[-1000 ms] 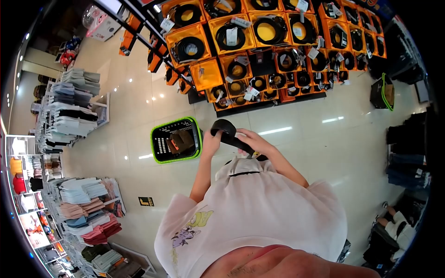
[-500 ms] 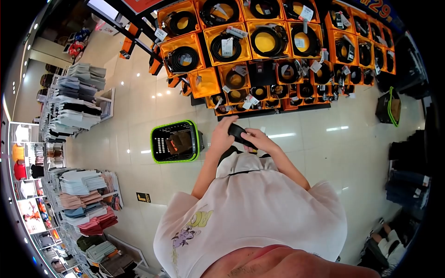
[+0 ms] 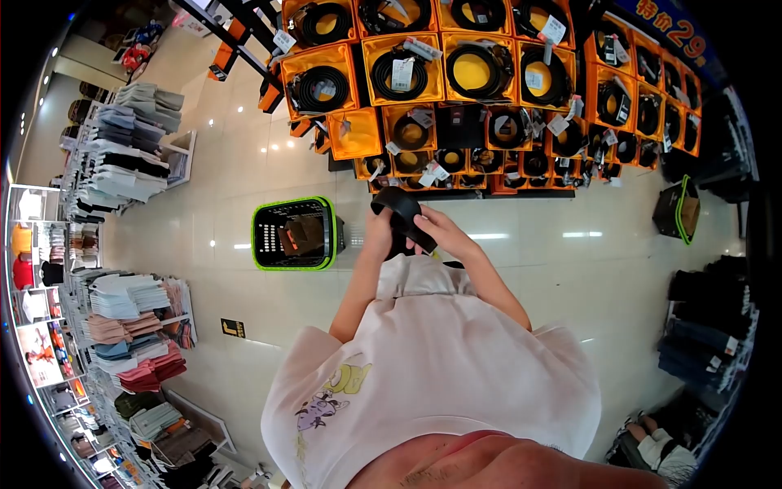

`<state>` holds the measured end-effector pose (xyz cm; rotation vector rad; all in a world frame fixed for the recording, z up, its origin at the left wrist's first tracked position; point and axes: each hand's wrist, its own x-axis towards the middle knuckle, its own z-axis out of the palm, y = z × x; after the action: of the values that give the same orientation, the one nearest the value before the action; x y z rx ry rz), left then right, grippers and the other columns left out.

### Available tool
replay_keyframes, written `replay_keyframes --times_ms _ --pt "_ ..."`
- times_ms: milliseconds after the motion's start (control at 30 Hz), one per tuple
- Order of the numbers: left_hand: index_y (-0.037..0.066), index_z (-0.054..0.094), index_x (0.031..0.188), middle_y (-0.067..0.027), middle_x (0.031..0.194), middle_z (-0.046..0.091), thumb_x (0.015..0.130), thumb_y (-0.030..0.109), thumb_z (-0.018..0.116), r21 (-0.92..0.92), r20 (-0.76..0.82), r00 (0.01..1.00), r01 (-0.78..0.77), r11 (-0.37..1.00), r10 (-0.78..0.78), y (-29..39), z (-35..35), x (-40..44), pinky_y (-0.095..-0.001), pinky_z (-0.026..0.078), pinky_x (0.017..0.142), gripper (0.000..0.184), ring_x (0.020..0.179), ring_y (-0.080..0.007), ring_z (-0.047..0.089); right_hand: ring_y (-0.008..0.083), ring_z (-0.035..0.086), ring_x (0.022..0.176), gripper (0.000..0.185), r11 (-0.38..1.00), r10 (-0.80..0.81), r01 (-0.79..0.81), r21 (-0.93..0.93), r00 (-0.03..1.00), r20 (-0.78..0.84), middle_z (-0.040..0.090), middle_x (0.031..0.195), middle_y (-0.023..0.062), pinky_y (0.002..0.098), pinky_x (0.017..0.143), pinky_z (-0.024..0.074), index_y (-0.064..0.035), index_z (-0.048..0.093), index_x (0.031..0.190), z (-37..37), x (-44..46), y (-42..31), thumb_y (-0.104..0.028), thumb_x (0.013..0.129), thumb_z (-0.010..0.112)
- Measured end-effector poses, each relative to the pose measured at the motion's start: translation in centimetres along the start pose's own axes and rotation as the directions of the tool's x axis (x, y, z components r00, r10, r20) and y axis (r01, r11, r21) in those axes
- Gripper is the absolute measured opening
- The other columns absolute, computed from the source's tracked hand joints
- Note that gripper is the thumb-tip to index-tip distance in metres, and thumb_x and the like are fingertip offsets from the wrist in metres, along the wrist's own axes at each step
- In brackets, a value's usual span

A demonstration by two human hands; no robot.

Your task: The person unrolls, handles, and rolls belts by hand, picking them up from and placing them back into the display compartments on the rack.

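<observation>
A black belt (image 3: 397, 204), bent into a loose coil, is held in front of my waist between both hands. My left hand (image 3: 377, 234) grips its left side, with the fingers partly hidden behind the band. On the other side, my right hand (image 3: 445, 231) pinches the band with thumb and fingers. Just beyond them rises a display of orange boxes (image 3: 354, 134), most holding a coiled black belt (image 3: 320, 88) with a white tag.
A black shopping basket (image 3: 295, 269) with a green rim stands on the floor at left, brown items inside. Another basket (image 3: 676, 210) is at right. Folded clothes (image 3: 134, 301) line the left shelves; dark garments (image 3: 700, 342) hang right. A person (image 3: 664, 448) is at lower right.
The belt has turned up and its coil now shows as an open loop above my hands. The display and baskets have shifted slightly in view as my head moved.
</observation>
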<state>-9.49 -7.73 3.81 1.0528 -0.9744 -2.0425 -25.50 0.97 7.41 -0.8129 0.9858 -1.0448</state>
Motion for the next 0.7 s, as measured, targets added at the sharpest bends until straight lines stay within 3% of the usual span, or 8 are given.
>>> replay_keyframes --times_ms 67,167,267,400,433,500,633,700 --pt "-0.002 0.06 0.108 -0.0071 0.096 0.066 0.09 0.006 0.048 0.076 -0.1 0.993 -0.056 0.996 0.064 1.2 0.4 -0.2 -0.0301 0.05 0.072 0.022 0.083 -0.0176 0.064 0.0124 0.062 0.065 0.041 0.999 0.03 -0.03 0.03 0.999 0.014 0.066 0.081 0.0077 0.0249 0.058 0.0486 -0.0043 0.046 0.133 -0.2 -0.2 -0.5 -0.031 0.102 0.047" --pt "0.002 0.06 0.11 -0.0069 0.091 0.066 0.085 -0.001 0.051 0.459 0.114 0.91 -0.403 0.791 0.398 1.0 -1.2 0.7 -0.0323 0.05 0.073 0.027 0.084 -0.0183 0.063 0.0118 0.062 0.061 0.044 0.996 0.071 -0.073 0.054 0.996 0.046 0.067 0.078 0.0083 0.0238 0.054 0.0473 -0.0075 0.045 0.136 -1.0 -0.2 -0.6 -0.033 0.101 0.049" --pt "0.006 0.062 0.112 -0.0108 0.098 0.069 0.078 -0.007 0.052 0.663 0.193 0.941 -0.335 0.67 0.279 4.3 -1.1 -0.6 -0.0344 0.05 0.081 0.038 0.092 -0.0253 0.066 0.012 0.061 0.057 0.044 0.992 0.123 -0.124 0.012 0.991 0.058 0.066 0.076 0.008 0.024 0.052 0.047 -0.0076 0.044 0.138 -1.8 -0.5 -0.2 -0.033 0.102 0.047" --pt "0.012 0.063 0.11 -0.0141 0.098 0.068 0.07 -0.009 0.054 0.919 0.284 0.884 -0.361 0.156 0.373 5.2 -0.9 -1.0 -0.0407 0.052 0.076 0.046 0.091 -0.0376 0.064 0.0112 0.059 0.053 0.045 0.992 0.123 -0.123 -0.013 0.988 0.092 0.065 0.074 0.007 0.0235 0.049 0.0464 -0.0073 0.044 0.138 -3.6 -1.0 0.5 -0.034 0.102 0.046" --pt "0.012 0.063 0.11 -0.0122 0.1 0.068 0.068 -0.009 0.056 0.904 0.32 0.86 -0.402 0.144 0.398 4.5 -0.2 -1.3 -0.0422 0.052 0.075 0.047 0.091 -0.0366 0.064 0.0108 0.058 0.052 0.045 0.993 0.12 -0.119 -0.005 0.989 0.085 0.065 0.073 0.0067 0.0233 0.048 0.0462 -0.0072 0.044 0.138 -3.6 -1.0 0.5 -0.034 0.102 0.046" --pt "0.012 0.062 0.112 -0.0088 0.107 0.067 0.066 -0.006 0.059 0.881 0.431 0.818 -0.473 0.02 0.38 3.1 1.5 -1.4 -0.0431 0.052 0.074 0.049 0.092 -0.0341 0.064 0.0084 0.055 0.05 0.034 0.968 0.221 -0.214 -0.133 0.975 0.035 0.063 0.069 0.0057 0.0232 0.047 0.044 -0.0035 0.057 0.112 -3.0 -0.4 0.6 -0.035 0.101 0.049" --pt "0.01 0.059 0.119 -0.0113 0.109 0.065 0.065 -0.01 0.053 0.796 0.273 0.787 -0.508 0.331 0.553 2.1 3.4 -1.0 -0.038 0.051 0.082 0.058 0.1 -0.0345 0.062 0.0087 0.054 0.05 0.034 0.997 0.077 -0.078 -0.019 0.995 -0.062 0.064 0.07 0.0059 0.0224 0.048 0.042 -0.0021 0.058 0.098 -3.1 -0.2 2.6 -0.035 0.101 0.05" --pt "0.003 0.052 0.126 -0.0146 0.109 0.065 0.078 -0.01 0.055 0.585 0.107 0.847 -0.477 0.656 0.521 1.3 3.7 -0.4 -0.0348 0.048 0.088 0.051 0.104 -0.0305 0.062 0.0102 0.055 0.051 0.033 0.998 -0.006 0.013 0.068 0.995 -0.096 0.066 0.072 0.0072 0.0235 0.051 0.0438 -0.0012 0.058 0.097 -2.8 -0.7 2.3 -0.033 0.101 0.049"
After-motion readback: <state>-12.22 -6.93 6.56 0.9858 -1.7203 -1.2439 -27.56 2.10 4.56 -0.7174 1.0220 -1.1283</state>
